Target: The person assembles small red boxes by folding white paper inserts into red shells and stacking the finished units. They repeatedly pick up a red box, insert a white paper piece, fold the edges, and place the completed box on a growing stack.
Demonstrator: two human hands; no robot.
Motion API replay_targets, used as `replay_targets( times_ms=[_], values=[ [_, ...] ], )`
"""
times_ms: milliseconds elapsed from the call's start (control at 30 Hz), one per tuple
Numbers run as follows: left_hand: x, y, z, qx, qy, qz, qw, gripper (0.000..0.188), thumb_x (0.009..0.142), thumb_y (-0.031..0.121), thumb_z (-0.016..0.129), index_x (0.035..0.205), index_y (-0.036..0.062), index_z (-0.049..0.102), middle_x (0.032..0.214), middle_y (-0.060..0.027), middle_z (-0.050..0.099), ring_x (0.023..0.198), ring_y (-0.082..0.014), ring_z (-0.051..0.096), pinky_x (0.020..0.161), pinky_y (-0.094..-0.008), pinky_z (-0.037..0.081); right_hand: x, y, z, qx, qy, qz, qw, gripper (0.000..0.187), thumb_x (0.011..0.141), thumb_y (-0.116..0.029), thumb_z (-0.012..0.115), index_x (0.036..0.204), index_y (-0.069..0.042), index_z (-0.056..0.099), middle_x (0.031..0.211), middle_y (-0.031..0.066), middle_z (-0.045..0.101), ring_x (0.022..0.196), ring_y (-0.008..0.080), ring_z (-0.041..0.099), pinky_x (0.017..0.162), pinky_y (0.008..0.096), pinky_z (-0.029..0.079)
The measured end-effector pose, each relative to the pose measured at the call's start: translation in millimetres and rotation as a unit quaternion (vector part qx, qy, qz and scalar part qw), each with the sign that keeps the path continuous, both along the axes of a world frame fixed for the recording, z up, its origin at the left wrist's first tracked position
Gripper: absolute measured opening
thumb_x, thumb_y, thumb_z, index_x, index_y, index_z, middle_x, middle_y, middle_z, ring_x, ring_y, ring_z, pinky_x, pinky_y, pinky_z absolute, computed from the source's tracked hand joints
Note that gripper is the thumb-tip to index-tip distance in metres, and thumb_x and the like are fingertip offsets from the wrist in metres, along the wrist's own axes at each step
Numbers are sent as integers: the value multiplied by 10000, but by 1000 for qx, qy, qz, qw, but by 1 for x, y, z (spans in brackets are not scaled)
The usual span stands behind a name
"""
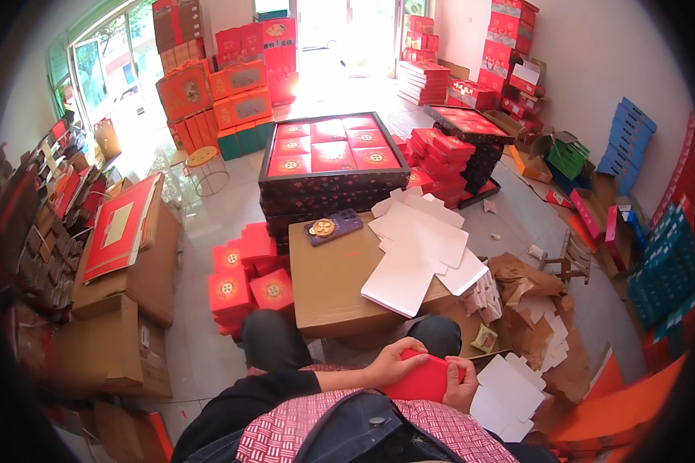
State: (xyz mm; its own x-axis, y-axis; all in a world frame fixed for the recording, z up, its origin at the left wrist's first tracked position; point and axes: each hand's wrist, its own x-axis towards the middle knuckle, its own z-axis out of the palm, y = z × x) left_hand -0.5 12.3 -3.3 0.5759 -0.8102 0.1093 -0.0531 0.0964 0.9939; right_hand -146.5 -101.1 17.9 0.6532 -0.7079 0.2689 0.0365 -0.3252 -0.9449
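Close to my lap I hold a red cardboard box (423, 380) between both hands. My left hand (398, 364) grips its left side, thumb along the upper edge. My right hand (459, 383) closes round its right end, fingers bent over the edge. Whether the box is folded up or still flat I cannot tell. Just beyond my knees, a brown carton (328, 289) bears a loose pile of white flat box blanks (409, 266). A purple phone (346, 225) with a round gold ornament lies at the carton's far left corner.
Red boxes (230, 292) are stacked left of the carton. Behind it stand black patterned trays (328, 189) with red boxes on top. At right lie crumpled brown paper (529, 282), small white packets (485, 297) and more white blanks (508, 397). Large cartons (143, 270) line the left.
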Motion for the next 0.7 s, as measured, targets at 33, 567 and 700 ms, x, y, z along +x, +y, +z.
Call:
replay_targets(
  times_ms=[33, 567, 700],
  values=[
    [-2, 4, 2, 5, 4, 10, 1000, 166, 889, 151, 663, 977, 14, 628, 1036, -72, 619, 1004, -162, 577, 918, -294, 445, 0, 2, 2, 1, 10, 6, 1000, 134, 938, -130, 565, 952, 2, 582, 1004, 136, 647, 925, 216, 600, 852, 337, 462],
    [73, 115, 31, -215, 454, 49, 863, 321, 992, 329, 478, 1092, 37, 564, 1032, -76, 620, 958, -149, 611, 817, -288, 517, 157, 13, 75, -355, -37, 429, 830, 412, 729, -47, 712, 1124, -38, 597, 1178, 199, 599, 1125, 314, 582, 923, 372, 484],
    [65, 168, 52, -281, 327, 117, 895, 484, 989, 419, 453, 1275, 29, 457, 1148, -81, 585, 1091, -183, 572, 882, -299, 500, 175, 39, 46, -94, 43, 489, 866, 432, 711, 8, 752, 1117, 16, 606, 1058, 106, 665, 926, 201, 642, 842, 316, 505]
  ],
)
